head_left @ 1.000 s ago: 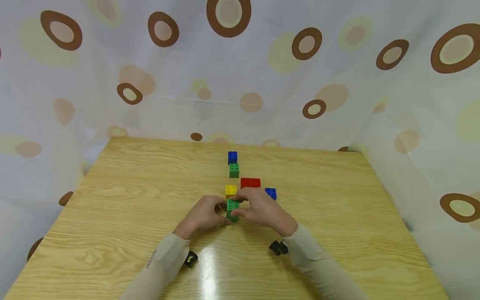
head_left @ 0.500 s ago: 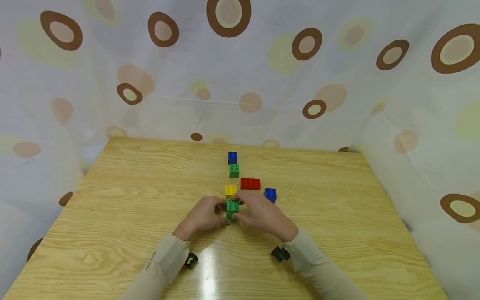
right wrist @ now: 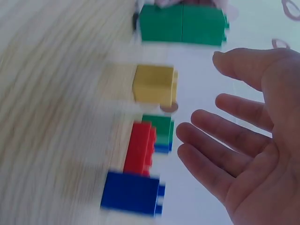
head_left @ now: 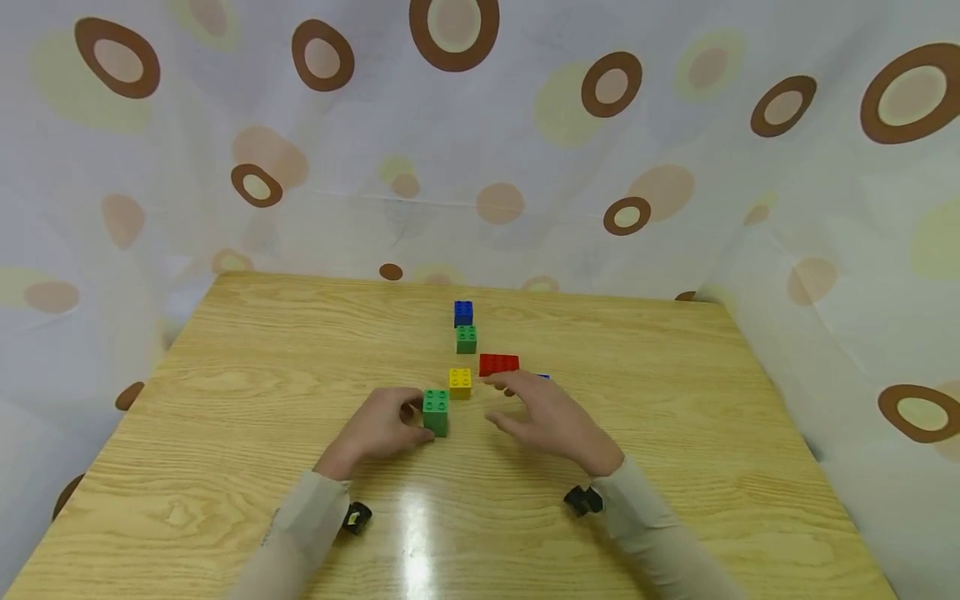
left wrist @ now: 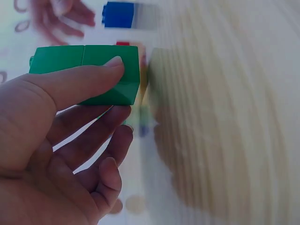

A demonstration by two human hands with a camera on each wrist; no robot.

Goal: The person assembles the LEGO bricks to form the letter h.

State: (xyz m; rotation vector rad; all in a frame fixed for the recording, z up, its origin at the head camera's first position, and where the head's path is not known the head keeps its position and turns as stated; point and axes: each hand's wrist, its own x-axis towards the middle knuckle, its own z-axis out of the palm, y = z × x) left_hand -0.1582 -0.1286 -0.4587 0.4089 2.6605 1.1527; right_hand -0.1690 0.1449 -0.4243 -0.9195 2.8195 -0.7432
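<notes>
Two green toy building bricks, stacked one on the other [head_left: 436, 415], are pinched between the thumb and fingers of my left hand [head_left: 378, 425]. The left wrist view shows the thumb across the side of the green stack [left wrist: 56, 57]; whether its base touches the table I cannot tell. Apart from it, my right hand [head_left: 553, 421] holds nothing, its fingers spread and slightly bent. Just beyond the stack sits a yellow brick [head_left: 460, 383]. Past my right fingertips lies a long red brick [head_left: 498, 364]. A blue brick [right wrist: 131, 193] is mostly hidden behind that hand in the head view.
Farther back on the wooden table [head_left: 315, 350] stand a single green brick [head_left: 467, 340] and another blue brick [head_left: 463, 314], one behind the other. A patterned cloth [head_left: 330, 233] rises behind the table and along its sides. Black wrist devices [head_left: 583, 501] show at both sleeves.
My right hand has let go of the green stack and moved right. With the stack, my left hand has shifted left, away from the yellow brick.
</notes>
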